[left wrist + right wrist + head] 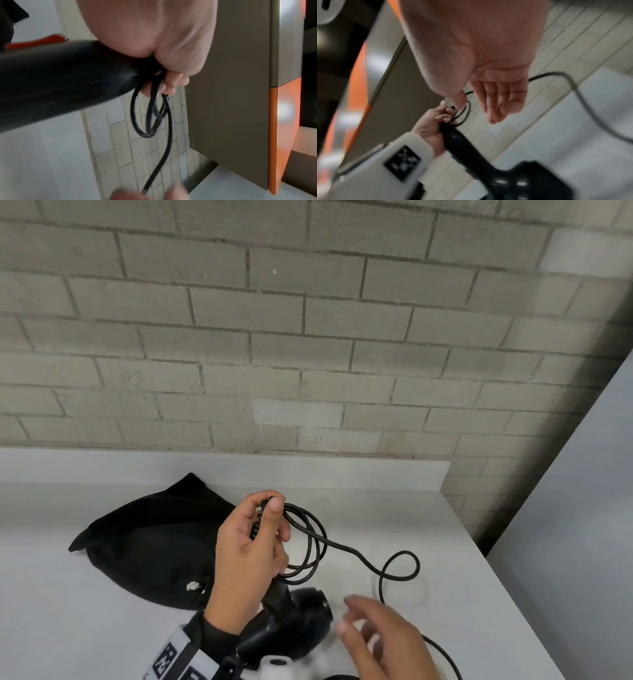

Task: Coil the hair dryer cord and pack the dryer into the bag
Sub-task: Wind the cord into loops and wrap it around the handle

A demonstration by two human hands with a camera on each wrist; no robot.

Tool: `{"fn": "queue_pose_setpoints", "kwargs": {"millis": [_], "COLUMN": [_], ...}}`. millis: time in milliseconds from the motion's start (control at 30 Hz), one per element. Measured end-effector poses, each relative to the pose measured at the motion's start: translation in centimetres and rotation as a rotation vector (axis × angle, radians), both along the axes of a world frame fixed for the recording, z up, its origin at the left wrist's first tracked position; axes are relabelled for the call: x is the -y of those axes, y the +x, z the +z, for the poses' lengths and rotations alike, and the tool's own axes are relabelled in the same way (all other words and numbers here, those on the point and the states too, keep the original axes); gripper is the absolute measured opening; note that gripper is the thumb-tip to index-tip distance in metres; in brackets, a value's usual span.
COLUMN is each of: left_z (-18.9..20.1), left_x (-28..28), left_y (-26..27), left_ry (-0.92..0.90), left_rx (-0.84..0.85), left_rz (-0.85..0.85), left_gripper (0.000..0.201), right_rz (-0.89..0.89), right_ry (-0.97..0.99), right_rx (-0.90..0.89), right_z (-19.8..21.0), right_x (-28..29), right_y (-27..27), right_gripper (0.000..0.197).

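Observation:
My left hand [251, 546] grips the handle of the black hair dryer [294, 621] together with a few loops of its black cord [313, 542], thumb pressed on top. The dryer's body hangs below the hand, over the counter. In the left wrist view the handle [68, 83] and the hanging loops [150, 116] show under my fingers. The loose cord [400, 566] trails right in a curl on the counter. My right hand [380, 635] hovers open and blurred beside the dryer, holding nothing; its straight fingers [503, 100] show in the right wrist view. The black bag [150, 546] lies at the left.
The white counter [411, 515] ends at a grey brick wall [308, 337] behind and drops off at the right edge. A white cylinder [277, 667] stands at the bottom near the dryer. A grey and orange cabinet [240, 94] shows in the wrist views.

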State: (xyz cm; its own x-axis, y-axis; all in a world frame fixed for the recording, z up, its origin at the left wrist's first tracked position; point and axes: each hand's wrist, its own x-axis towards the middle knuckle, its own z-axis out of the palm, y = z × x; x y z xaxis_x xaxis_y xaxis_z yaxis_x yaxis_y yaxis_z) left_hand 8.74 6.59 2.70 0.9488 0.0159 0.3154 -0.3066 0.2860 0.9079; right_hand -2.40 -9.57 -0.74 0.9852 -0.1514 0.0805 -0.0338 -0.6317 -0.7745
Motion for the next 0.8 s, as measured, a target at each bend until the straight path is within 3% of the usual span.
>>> {"fn": "queue_pose_setpoints", "kwargs": {"millis": [133, 300, 467, 600, 800], "left_z": [0.1, 0.0, 0.0, 0.0, -0.1], "left_x": [0.4, 0.0, 0.4, 0.8, 0.7], "left_y": [-1.2, -1.4, -1.7, -1.8, -1.7], "left_ry": [0.050, 0.095, 0.082, 0.022, -0.043], "left_rx": [0.040, 0.081, 0.100, 0.068, 0.012], "left_rz": [-0.021, -0.020, -0.024, -0.063, -0.102], "left_gripper": [0.017, 0.025, 0.015, 0.027, 0.045], "right_rz": [-0.057, -0.105, -0.027, -0.044, -0.103], "right_ry": [0.221, 0.181, 0.116, 0.120, 0.445], "right_rx": [0.109, 0.169, 0.213, 0.262, 0.241], "right_z": [2.6, 2.6, 2.6, 2.7, 2.3], "right_x": [-3.5, -4.8, -3.9, -3.2, -3.7], "right_y": [2.5, 4.4, 4.6, 4.8, 4.8], "right_gripper": [0.027, 0.012, 0.016, 0.019, 0.023]}}
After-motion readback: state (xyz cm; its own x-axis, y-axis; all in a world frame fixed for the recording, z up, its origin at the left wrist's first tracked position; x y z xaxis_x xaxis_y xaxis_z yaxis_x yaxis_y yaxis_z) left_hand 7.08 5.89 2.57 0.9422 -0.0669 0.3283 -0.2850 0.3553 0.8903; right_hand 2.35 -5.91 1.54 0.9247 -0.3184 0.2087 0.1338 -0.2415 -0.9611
